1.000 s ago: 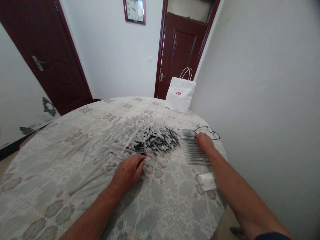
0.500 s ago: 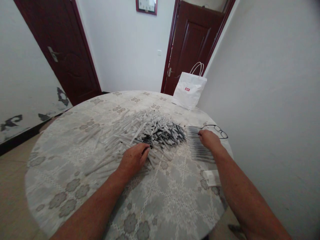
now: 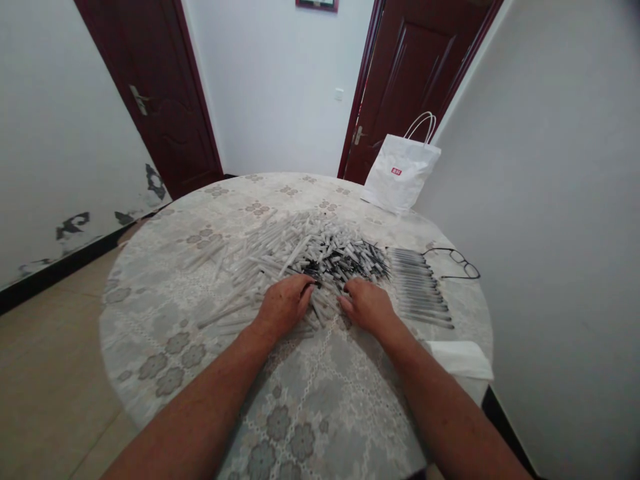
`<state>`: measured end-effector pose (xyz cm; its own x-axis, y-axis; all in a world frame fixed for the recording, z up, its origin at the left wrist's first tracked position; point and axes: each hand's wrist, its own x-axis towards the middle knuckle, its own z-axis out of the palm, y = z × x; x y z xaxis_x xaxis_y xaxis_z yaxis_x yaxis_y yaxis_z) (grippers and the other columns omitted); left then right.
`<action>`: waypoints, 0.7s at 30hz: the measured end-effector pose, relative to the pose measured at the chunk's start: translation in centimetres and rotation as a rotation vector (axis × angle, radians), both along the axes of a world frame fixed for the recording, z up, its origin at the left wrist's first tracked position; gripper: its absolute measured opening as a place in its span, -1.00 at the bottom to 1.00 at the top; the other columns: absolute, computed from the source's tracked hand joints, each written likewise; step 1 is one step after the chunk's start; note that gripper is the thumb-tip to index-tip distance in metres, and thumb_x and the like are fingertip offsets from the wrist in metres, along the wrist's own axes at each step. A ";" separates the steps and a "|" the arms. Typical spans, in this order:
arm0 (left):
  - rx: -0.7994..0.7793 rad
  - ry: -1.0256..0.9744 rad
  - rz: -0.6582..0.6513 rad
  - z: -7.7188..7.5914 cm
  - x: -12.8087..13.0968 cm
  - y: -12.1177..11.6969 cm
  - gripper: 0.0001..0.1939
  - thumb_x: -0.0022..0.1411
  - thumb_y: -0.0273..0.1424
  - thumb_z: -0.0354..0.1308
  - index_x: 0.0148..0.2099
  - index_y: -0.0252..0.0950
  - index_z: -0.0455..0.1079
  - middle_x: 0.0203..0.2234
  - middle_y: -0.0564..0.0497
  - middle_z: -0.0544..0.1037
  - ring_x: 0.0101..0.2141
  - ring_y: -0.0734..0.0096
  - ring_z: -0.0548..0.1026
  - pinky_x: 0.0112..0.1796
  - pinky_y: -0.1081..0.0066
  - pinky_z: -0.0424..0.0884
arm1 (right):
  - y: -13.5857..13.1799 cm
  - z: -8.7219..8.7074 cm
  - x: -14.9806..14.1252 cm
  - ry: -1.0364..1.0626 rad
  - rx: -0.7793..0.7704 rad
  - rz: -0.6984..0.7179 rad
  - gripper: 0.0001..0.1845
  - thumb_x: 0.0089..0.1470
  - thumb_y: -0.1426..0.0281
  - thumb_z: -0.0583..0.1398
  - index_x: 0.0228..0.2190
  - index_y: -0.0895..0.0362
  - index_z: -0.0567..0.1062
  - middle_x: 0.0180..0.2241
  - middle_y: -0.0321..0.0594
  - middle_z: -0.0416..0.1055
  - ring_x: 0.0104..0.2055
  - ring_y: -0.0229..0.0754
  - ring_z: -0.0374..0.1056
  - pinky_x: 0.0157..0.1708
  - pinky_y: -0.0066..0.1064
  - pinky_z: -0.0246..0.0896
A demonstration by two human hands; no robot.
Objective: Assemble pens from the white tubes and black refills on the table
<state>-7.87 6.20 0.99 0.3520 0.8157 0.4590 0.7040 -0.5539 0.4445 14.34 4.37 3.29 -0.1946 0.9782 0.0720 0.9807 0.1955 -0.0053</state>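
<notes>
A heap of loose pen parts [image 3: 320, 243] lies mid-table: pale clear tubes, short white pieces and thin black-tipped sticks. My left hand [image 3: 285, 301] is at the near edge of the heap, thumb and fingers pinched together. Whatever sits in that pinch is too small to make out. Facing it across a small gap is my right hand [image 3: 367, 303], its fingers curled and the thumb slightly apart from them; I see nothing held there. To its right, several slim, dark-ended pens [image 3: 423, 287] lie side by side in a neat row.
Black-framed glasses [image 3: 463, 263] rest beyond the row, near the table's right edge. A white folded item [image 3: 460, 360] lies beside my right forearm. At the back right stands a white paper bag [image 3: 403, 173] with handles. A patterned cloth covers the round table [image 3: 300, 400].
My right hand has left the row of pens and moved left to the heap's near edge. My left hand stays by the heap. The view has shifted slightly.
</notes>
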 end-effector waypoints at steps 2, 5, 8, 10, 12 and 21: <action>0.001 -0.010 0.001 0.1 0.0 -0.1 -0.77 0.39 -0.36 0.02 -0.04 -0.24 0.48 -0.19 -0.08 0.62 -0.16 0.23 0.57 -0.08 0.29 0.41 | -0.2 -0.6 -0.1 -0.019 -0.001 0.001 -0.69 0.27 0.13 0.12 -0.18 0.09 0.49 -0.16 -0.11 0.48 -0.11 -0.05 0.43 -0.21 -0.36 0.19; -0.005 0.000 -0.019 0.2 0.0 -0.1 -0.78 0.37 -0.38 0.04 -0.05 -0.23 0.49 -0.19 -0.08 0.62 -0.16 0.23 0.56 -0.08 0.30 0.41 | -0.4 -0.7 0.0 -0.027 -0.001 -0.016 -0.71 0.27 0.14 0.13 -0.18 0.10 0.47 -0.15 -0.11 0.47 -0.12 -0.06 0.43 -0.21 -0.35 0.20; -0.009 0.042 -0.052 0.1 0.0 -0.2 -0.78 0.34 -0.42 0.06 -0.06 -0.22 0.50 -0.21 -0.08 0.61 -0.15 0.23 0.55 -0.08 0.31 0.41 | -0.8 -0.2 -0.3 0.007 0.032 0.008 -0.70 0.30 0.16 0.10 -0.13 0.10 0.47 -0.12 -0.10 0.45 -0.12 -0.08 0.42 -0.20 -0.36 0.20; -0.008 0.055 -0.052 -0.1 0.0 -0.2 -0.77 0.33 -0.44 0.06 -0.05 -0.23 0.50 -0.20 -0.09 0.61 -0.14 0.23 0.55 -0.07 0.30 0.41 | -1.1 0.1 -0.8 0.033 0.028 0.075 -0.69 0.31 0.17 0.07 -0.12 0.09 0.47 -0.11 -0.10 0.45 -0.10 -0.10 0.42 -0.17 -0.37 0.20; -0.007 0.060 -0.042 -0.2 0.0 -0.2 -0.76 0.32 -0.45 0.06 -0.04 -0.24 0.50 -0.19 -0.10 0.61 -0.13 0.22 0.55 -0.06 0.30 0.41 | -1.4 0.2 -1.3 0.023 -0.017 0.131 -0.69 0.30 0.16 0.08 -0.14 0.08 0.48 -0.14 -0.11 0.46 -0.11 -0.09 0.42 -0.18 -0.37 0.21; -0.016 0.108 -0.030 -0.1 0.3 -0.5 -0.78 0.32 -0.45 0.06 -0.07 -0.24 0.49 -0.22 -0.10 0.60 -0.15 0.23 0.55 -0.10 0.31 0.42 | -1.5 -0.6 -2.0 -0.062 -0.030 0.090 -0.76 0.25 0.28 0.08 -0.21 0.13 0.47 -0.20 -0.07 0.50 -0.22 -0.06 0.47 -0.28 -0.34 0.21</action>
<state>-7.54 5.71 0.93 0.4225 0.8111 0.4045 0.7316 -0.5686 0.3760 12.34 2.86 2.69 -0.2847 0.9582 0.0279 0.9579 0.2833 0.0474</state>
